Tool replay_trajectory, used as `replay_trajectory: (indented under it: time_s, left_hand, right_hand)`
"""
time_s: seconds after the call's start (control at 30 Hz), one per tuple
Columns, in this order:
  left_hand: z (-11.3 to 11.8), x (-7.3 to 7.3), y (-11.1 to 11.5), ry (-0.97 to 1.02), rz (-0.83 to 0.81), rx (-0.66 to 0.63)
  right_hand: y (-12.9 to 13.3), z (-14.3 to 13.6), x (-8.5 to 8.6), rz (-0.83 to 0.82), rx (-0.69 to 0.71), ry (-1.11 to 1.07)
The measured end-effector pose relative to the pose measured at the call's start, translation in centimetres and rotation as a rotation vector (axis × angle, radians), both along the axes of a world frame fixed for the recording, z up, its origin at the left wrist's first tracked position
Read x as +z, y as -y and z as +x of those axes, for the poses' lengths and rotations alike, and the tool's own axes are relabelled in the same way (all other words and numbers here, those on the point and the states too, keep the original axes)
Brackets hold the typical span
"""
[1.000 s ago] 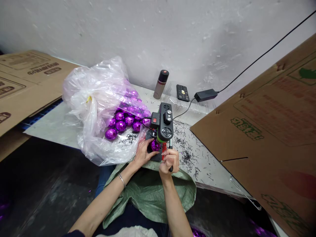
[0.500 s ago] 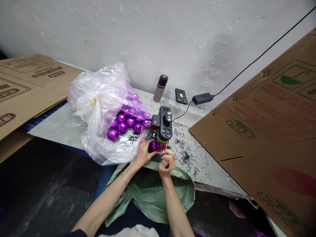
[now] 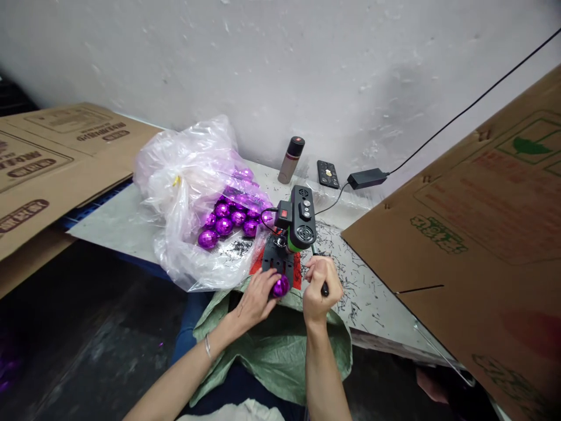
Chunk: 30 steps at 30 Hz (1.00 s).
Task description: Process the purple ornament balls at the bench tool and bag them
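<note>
A small black bench drill press (image 3: 302,219) stands at the table's front edge, on a dark slotted base with red underneath. My left hand (image 3: 258,295) has its fingers around a shiny purple mirror ball (image 3: 281,285) at the front end of that base, over the green sack's edge. My right hand (image 3: 322,286) is closed in a fist around the press's lever handle (image 3: 325,289), whose black end sticks out below the fingers. Left of the press, several more purple mirror balls (image 3: 224,226) lie in the mouth of a clear plastic bag (image 3: 170,204).
A green woven sack (image 3: 272,345) hangs at the table edge over my lap. Behind the press are a bottle (image 3: 291,161), a phone (image 3: 328,174) and a power adapter (image 3: 367,178) with its cord. Black shavings litter the table (image 3: 372,298). Cardboard (image 3: 473,245) stands right; more cardboard (image 3: 56,164) lies left.
My left hand has drawn the mirror ball from under the drill head toward the table's front edge. My right hand has moved right with the lever handle.
</note>
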State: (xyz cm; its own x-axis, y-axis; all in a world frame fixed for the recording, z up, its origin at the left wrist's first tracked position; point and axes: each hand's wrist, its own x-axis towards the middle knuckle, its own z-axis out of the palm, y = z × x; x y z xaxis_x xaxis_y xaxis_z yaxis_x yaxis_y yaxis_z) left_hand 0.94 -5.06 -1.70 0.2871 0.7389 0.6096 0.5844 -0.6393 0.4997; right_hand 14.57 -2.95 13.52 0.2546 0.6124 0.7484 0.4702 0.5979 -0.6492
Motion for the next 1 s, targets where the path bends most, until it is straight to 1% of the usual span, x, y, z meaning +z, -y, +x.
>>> replay_trajectory:
  time_s: [0.07,0.1,0.13,0.17,0.23,0.3,0.33,0.37,0.4,0.43,0.5,0.57,0.6,0.67,0.7,0.77,0.8,0.9,0.93,1.0]
  left_hand:
    - [-0.5,0.4,2.0,-0.087,0.025,-0.024]
    - [-0.9,0.8,2.5,-0.115,0.031,-0.034]
    - [-1.3,1.3,2.6,-0.129,0.037,-0.039]
    - [-1.8,1.9,2.2,-0.129,0.043,-0.033]
    - [-3.1,3.1,0.0,-0.095,0.042,0.042]
    - [-4.4,4.3,-3.6,-0.059,0.004,0.211]
    - [-5.0,4.7,-5.7,-0.06,-0.043,0.309]
    - [-5.6,5.2,-7.8,-0.082,-0.097,0.392]
    - [-6.0,5.5,-9.7,-0.13,-0.161,0.444]
    - [-6.2,5.8,-11.3,-0.191,-0.223,0.468]
    - [-6.4,6.1,-13.6,-0.3,-0.353,0.458]
    - [-6.4,6.1,-14.7,-0.326,-0.458,0.415]
    - [-6.4,6.0,-14.8,-0.298,-0.491,0.393]
    - [-6.6,5.8,-14.7,-0.168,-0.511,0.346]
    - [-6.8,5.8,-14.5,-0.067,-0.511,0.32]
    - [-7.4,6.1,-14.0,0.212,-0.541,0.286]
    - [-7.8,6.3,-13.5,0.382,-0.585,0.277]
    - [-8.6,7.4,-11.6,0.892,-0.821,0.239]
    - [-8.7,7.8,-10.7,1.028,-0.907,0.205]
    - [-8.5,8.6,-8.6,1.231,-1.043,0.108]
  right_hand:
    - [0.2,0.1,-1.2,0.027,0.005,0.033]
    - [0.2,0.2,-1.7,0.031,0.011,0.046]
    - [0.3,0.2,-2.1,0.034,0.017,0.054]
    - [0.4,0.2,-2.4,0.035,0.022,0.058]
    - [0.4,0.2,-2.6,0.042,0.026,0.061]
    - [0.3,0.1,-2.5,0.058,0.021,0.058]
    - [0.3,0.1,-2.5,0.065,0.018,0.057]
    - [0.3,0.0,-2.4,0.069,0.014,0.057]
    - [0.3,0.0,-2.4,0.074,0.012,0.059]
    - [0.2,-0.1,-2.4,0.076,0.012,0.062]
    - [0.2,-0.1,-2.5,0.078,0.013,0.073]
    - [0.2,-0.1,-2.5,0.082,0.018,0.086]
    - [0.3,0.0,-2.5,0.083,0.02,0.091]
    - [0.3,0.0,-2.6,0.086,0.018,0.097]
    - [0.3,0.0,-2.6,0.087,0.017,0.1]
    - [0.2,0.1,-2.6,0.089,0.019,0.105]
    - [0.2,0.1,-2.7,0.09,0.023,0.108]
    - [0.2,0.2,-2.8,0.092,0.036,0.103]
    - [0.2,0.1,-2.9,0.091,0.036,0.096]
    - [0.2,0.1,-3.0,0.083,0.035,0.082]
